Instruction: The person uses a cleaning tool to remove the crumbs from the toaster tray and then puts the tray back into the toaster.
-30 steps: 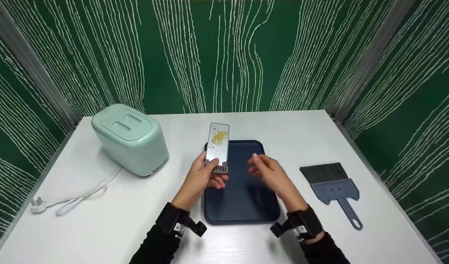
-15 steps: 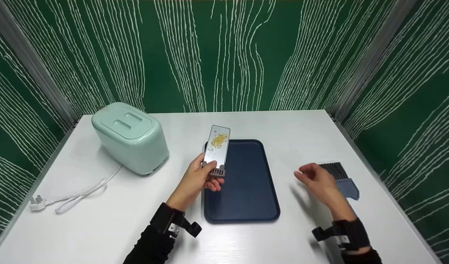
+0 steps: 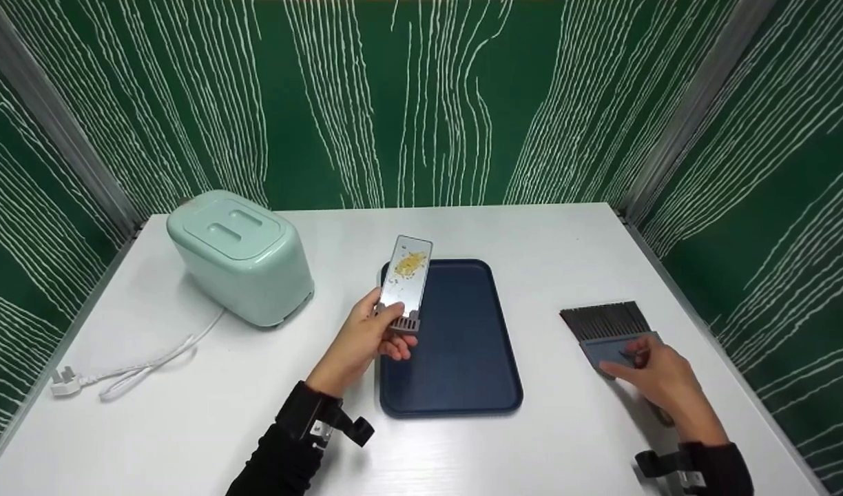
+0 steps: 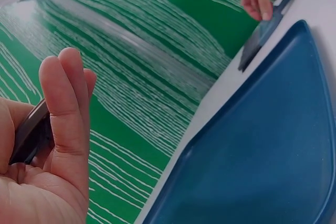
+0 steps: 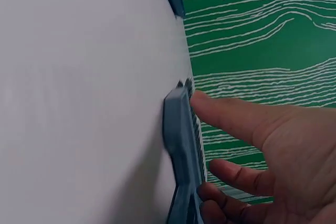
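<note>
My left hand (image 3: 352, 348) grips a narrow metal crumb tray (image 3: 408, 282) by its grey slotted end, thumb on top. Yellow crumbs lie on the tray's upper face. Below it, a dark blue serving tray (image 3: 456, 358) rests flat on the white table. In the left wrist view the crumb tray (image 4: 32, 132) shows as a dark edge between thumb and fingers. At the right, my right hand (image 3: 659, 375) is over a blue-grey brush (image 3: 604, 344) with black bristles, covering much of its handle. In the right wrist view the thumb and loosely bent fingers are right beside the brush (image 5: 181, 129).
A mint-green toaster (image 3: 242, 262) with its lid on stands at the back left. Its white cord (image 3: 146, 368) and plug (image 3: 65, 381) lie in front of it. Green walls (image 3: 449, 103) with white lines enclose the back and sides of the table.
My right hand has moved right from above the blue tray to the brush. The left hand and crumb tray have stayed nearly in place, tilting slightly.
</note>
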A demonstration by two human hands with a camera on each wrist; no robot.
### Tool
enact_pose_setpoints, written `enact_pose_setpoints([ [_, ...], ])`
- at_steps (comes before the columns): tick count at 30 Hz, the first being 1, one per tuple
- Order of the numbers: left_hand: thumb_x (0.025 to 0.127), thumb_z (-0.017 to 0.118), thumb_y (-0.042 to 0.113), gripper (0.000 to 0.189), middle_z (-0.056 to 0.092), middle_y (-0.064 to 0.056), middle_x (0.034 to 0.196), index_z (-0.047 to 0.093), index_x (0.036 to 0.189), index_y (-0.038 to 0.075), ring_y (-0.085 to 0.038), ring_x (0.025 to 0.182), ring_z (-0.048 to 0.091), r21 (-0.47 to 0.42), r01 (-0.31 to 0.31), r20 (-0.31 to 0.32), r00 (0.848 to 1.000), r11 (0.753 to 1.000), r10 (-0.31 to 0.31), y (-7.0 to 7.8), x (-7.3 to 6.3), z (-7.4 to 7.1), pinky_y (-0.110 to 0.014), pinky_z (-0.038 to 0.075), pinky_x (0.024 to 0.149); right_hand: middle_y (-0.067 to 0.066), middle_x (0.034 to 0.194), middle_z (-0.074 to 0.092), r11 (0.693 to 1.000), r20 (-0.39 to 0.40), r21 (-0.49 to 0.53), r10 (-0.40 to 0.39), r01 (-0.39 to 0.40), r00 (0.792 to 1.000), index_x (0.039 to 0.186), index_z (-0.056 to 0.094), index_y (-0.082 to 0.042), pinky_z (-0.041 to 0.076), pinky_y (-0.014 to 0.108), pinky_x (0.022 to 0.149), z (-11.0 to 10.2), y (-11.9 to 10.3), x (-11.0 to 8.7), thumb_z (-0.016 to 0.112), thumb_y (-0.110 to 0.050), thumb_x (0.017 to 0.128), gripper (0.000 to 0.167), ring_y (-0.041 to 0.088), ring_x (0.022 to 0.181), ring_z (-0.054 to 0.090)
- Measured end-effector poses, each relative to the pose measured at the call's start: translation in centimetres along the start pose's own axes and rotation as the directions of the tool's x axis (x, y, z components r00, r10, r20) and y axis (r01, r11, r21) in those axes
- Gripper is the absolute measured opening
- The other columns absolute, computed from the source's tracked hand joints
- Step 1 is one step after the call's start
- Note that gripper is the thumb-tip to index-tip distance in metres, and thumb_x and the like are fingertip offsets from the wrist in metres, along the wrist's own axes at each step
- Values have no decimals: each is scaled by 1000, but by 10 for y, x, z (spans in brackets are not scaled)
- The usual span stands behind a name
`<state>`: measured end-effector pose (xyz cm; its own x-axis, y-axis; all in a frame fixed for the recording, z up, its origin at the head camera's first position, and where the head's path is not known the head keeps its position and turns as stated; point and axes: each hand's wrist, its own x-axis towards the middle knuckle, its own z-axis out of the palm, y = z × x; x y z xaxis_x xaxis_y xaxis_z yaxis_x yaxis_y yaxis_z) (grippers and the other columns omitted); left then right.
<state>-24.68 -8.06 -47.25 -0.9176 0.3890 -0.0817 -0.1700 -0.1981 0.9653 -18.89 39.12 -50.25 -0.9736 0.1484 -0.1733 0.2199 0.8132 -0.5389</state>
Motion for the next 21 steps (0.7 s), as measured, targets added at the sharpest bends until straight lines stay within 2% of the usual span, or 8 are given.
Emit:
enact_pose_setpoints([
  [9,114,48,16,48,74,-7,72,35,159,5,-11,53,69,6,19,-7,1000,1000,-19,0,-1,0,-22,57,51,16,106,60,999,22,9,50,-51,999,126,52,7,49,33,70,-4,10,-7,85,-54,88,79,27,94,57],
  [15,113,48,16,46,73,-6,71,37,156,4,-10,53,69,-2,19,2,1000,1000,-19,1,-3,-1,-20,56,51,20,108,62,998,40,-13,65,-65,997,126,48,8,48,33,72,-9,18,-11,86,-53,87,82,30,98,59],
  [21,113,48,15,47,73,-6,72,36,157,5,-10,53,69,-2,27,3,1000,1000,-27,2,-2,-1,-20,56,51,16,97,60,995,54,-63,78,-75,995,116,52,9,47,33,67,-11,27,-11,82,-54,90,75,27,88,57],
])
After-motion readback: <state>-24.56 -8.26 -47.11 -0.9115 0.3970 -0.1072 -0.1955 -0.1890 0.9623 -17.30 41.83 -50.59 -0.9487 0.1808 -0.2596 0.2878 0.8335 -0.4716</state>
